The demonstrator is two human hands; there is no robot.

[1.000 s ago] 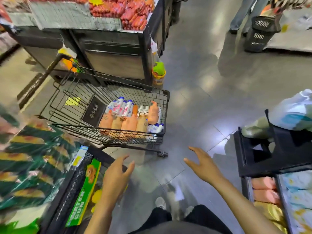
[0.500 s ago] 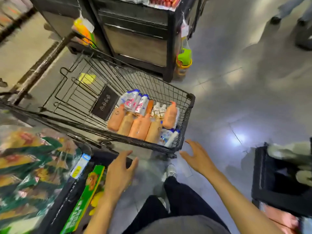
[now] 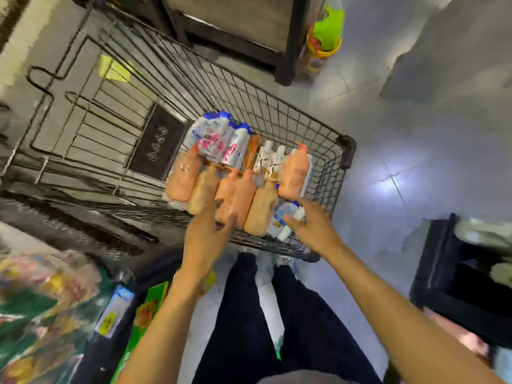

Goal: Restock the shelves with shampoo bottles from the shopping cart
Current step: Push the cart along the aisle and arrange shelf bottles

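**Shopping cart** (image 3: 304,112): wire basket at centre, on a grey tiled floor (image 3: 415,134). All of its stock lies at the right end. A black plaque (image 3: 159,142) sits on its bed to the left of the stock, and a yellow sheet (image 3: 113,67) lies further left and far.

**Orange shampoo bottles** (image 3: 202,189): a row lying side by side along the near wall of the cart, caps pointing far. One more (image 3: 295,173) lies at the right end, just beside the cart's right wall.

**White bottles, blue caps, pink print** (image 3: 219,139): a cluster lying behind the orange row.

**Small white bottles** (image 3: 270,159): between the pink-printed cluster and the right-hand orange bottle.

**White bottles with blue labels** (image 3: 285,217): near right corner of the cart.

**Left hand** (image 3: 205,236): extended over the near rim, fingers straight and together above the middle of the orange row, gripping nothing. Blur hides whether the tips touch a bottle.

**Right hand** (image 3: 313,225): over the near right corner, fingers spread across the blue-labelled white bottles, none seen wrapped round one. Contact cannot be told.

**Surroundings**: a dark display stand (image 3: 288,51) on the far side, with a green and yellow toy (image 3: 327,31) hanging at its corner. A black shelf unit (image 3: 448,273) stands at the right. Blurred packets (image 3: 41,300) and a green box (image 3: 144,314) are at the near left. The person's dark trousers (image 3: 241,314) are at the near centre.
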